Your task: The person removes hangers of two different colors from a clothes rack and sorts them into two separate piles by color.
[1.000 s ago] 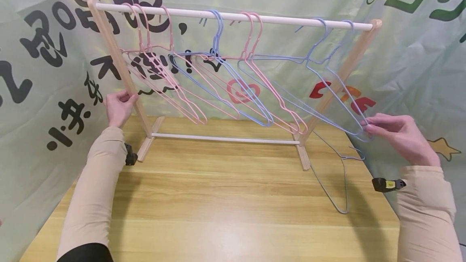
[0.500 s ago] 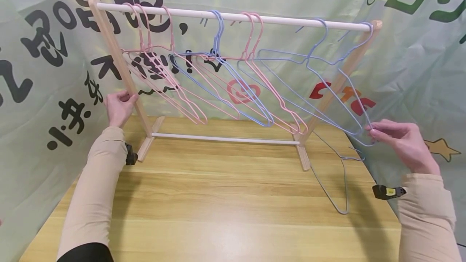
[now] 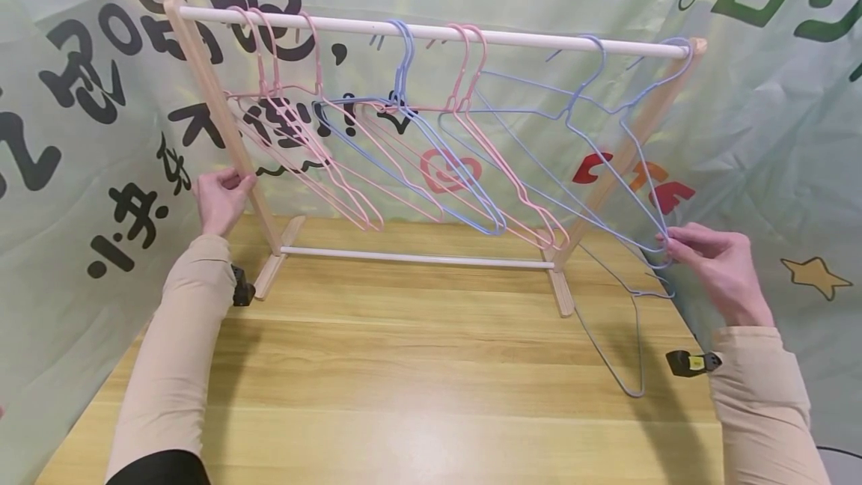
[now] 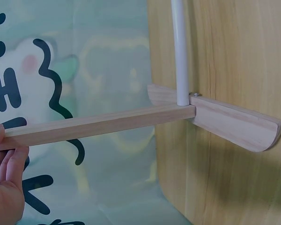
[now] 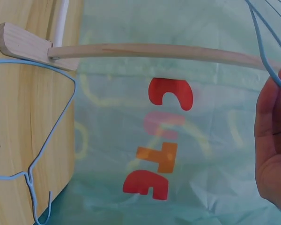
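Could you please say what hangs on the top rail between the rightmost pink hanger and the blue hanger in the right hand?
The head view shows one other blue hanger hooked over the white rail.

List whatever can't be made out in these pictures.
Left wrist view: the rest of the left hand, cut off by the left edge.
Right wrist view: the rest of the right hand, past the right edge.
Head view: part of the loose hanger, behind the rack's right post.
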Demonstrator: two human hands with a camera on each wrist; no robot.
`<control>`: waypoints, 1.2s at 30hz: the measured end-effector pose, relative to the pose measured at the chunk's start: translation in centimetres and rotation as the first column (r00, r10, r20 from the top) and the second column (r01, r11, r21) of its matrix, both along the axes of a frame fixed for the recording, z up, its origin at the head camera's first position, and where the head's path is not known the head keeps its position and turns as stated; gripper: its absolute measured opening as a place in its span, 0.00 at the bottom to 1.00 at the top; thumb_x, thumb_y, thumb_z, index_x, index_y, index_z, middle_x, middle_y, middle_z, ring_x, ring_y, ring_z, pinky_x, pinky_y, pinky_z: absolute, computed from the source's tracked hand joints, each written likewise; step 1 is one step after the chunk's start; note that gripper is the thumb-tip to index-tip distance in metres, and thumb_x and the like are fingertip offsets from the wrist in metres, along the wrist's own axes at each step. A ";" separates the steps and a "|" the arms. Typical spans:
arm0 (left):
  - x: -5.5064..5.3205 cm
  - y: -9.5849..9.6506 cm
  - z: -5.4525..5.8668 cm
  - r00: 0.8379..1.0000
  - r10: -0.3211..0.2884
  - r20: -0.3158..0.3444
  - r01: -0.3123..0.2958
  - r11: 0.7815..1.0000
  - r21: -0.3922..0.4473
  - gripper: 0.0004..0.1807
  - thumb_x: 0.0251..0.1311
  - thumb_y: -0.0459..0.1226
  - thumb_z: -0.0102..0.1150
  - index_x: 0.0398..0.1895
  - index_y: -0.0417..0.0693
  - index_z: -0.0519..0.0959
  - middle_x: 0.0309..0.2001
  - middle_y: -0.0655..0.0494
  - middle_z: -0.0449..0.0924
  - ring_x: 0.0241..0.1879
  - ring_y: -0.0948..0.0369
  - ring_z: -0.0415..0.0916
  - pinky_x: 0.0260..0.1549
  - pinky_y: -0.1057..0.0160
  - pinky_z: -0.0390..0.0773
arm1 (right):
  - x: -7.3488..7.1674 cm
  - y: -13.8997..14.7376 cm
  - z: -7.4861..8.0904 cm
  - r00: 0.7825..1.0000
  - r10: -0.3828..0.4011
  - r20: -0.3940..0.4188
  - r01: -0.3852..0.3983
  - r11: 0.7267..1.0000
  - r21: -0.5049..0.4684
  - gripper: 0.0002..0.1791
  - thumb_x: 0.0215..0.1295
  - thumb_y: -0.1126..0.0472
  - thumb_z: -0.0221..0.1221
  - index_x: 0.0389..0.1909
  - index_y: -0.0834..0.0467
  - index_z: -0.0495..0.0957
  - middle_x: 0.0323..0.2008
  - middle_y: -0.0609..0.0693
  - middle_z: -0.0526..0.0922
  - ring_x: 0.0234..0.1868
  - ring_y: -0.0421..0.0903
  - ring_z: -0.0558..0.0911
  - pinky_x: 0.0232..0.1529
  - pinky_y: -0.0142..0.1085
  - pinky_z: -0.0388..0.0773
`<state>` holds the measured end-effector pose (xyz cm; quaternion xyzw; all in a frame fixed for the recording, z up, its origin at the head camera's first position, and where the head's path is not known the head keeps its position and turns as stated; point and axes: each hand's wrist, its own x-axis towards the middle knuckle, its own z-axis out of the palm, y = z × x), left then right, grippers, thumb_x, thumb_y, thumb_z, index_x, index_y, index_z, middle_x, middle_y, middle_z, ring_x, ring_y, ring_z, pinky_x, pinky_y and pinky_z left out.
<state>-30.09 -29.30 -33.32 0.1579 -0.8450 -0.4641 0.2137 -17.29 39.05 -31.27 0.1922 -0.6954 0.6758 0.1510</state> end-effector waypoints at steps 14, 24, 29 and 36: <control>0.1 0.0 0.1 1.000 0.001 -0.002 -0.001 1.000 0.002 0.22 0.65 0.42 0.63 0.60 0.44 0.80 0.55 0.40 0.81 0.30 0.84 0.67 0.65 0.58 0.73 | 0.0 -1.0 0.1 0.999 -0.036 0.026 0.037 0.998 -0.057 0.14 0.63 0.82 0.55 0.43 0.69 0.86 0.33 0.47 0.91 0.30 0.37 0.87 0.33 0.25 0.82; 0.2 0.1 0.2 1.000 -0.009 0.005 0.009 1.000 0.011 0.23 0.66 0.41 0.63 0.61 0.43 0.79 0.56 0.40 0.81 0.32 0.84 0.71 0.65 0.57 0.74 | 0.1 -1.6 0.1 1.000 -0.012 0.028 0.017 0.989 -0.147 0.15 0.63 0.83 0.54 0.44 0.70 0.86 0.33 0.49 0.90 0.33 0.39 0.88 0.35 0.27 0.84; 0.1 0.1 0.2 1.000 -0.002 0.012 0.002 1.000 0.024 0.23 0.66 0.42 0.63 0.62 0.45 0.79 0.57 0.41 0.81 0.34 0.82 0.73 0.64 0.58 0.75 | 0.1 -1.8 0.5 0.999 -0.048 0.026 0.051 0.988 -0.146 0.14 0.63 0.82 0.56 0.44 0.71 0.85 0.32 0.49 0.90 0.32 0.39 0.87 0.36 0.26 0.84; 0.2 0.1 0.2 1.000 -0.006 0.000 0.006 0.999 0.035 0.23 0.66 0.42 0.64 0.61 0.44 0.79 0.57 0.41 0.81 0.29 0.85 0.71 0.62 0.60 0.77 | 0.5 -1.4 0.3 0.995 -0.079 0.058 0.086 0.986 -0.145 0.15 0.62 0.82 0.56 0.44 0.69 0.86 0.33 0.48 0.90 0.33 0.38 0.86 0.36 0.25 0.83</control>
